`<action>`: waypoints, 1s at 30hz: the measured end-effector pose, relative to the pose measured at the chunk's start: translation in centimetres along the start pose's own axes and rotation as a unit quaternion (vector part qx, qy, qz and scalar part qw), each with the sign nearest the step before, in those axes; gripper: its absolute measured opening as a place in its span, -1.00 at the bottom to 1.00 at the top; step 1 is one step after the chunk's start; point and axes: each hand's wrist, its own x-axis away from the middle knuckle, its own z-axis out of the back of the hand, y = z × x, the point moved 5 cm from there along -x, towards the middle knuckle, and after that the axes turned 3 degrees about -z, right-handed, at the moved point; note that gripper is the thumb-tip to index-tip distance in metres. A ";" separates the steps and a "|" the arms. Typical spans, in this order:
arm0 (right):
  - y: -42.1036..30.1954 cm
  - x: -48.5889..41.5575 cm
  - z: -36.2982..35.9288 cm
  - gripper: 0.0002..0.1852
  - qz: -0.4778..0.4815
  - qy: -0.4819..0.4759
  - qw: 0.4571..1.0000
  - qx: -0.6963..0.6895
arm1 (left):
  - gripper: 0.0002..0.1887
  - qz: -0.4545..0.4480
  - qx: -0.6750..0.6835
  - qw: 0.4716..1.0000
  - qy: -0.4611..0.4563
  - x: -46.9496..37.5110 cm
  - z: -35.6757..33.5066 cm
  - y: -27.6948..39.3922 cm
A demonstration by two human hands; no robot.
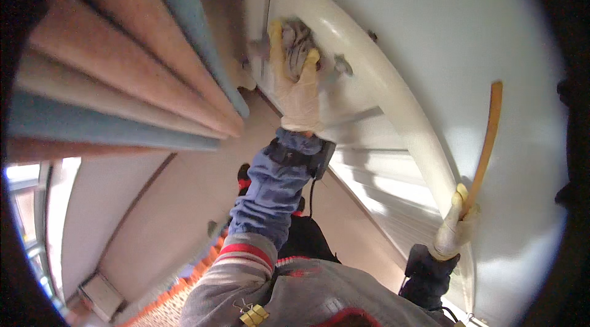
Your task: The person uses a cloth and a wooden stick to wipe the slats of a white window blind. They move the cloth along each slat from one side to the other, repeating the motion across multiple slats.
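My left hand (297,96), in a pale glove, is raised before me and holds a crumpled grey cloth (297,46) with dark streaks. The cloth is against or just in front of a white panelled surface (336,129), beside a long rounded white edge (392,78); contact is hard to tell. Lower right, my right hand (456,230), also gloved, grips the lower end of a thin, slightly curved wooden-looking strip (487,142). The strip points up across a smooth pale surface (507,50). Small dark fittings or marks (342,64) lie right of the cloth; blur hides their detail.
Long pink, beige and blue-grey curtain folds (138,59) hang on the left. Below are a pinkish floor (184,202), a bright window (27,211) at far left, a small white box (101,297) and an orange-edged patterned textile (170,301). A dark cable (312,198) runs from my left wrist.
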 end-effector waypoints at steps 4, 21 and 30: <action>-2.4 -1.2 0.1 -0.80 -0.015 -0.048 0.999 0.000 | -0.28 -0.219 -0.374 0.900 -0.030 4.1 -3.3 2.6; 4.8 -0.1 1.1 -0.78 0.053 -0.004 0.985 -0.164 | -0.50 0.200 -0.141 0.939 0.242 6.7 20.0 -17.4; 4.3 -0.9 1.7 -0.78 0.078 -0.053 0.985 -0.148 | -0.44 0.093 -0.079 0.986 0.117 8.3 10.5 -11.6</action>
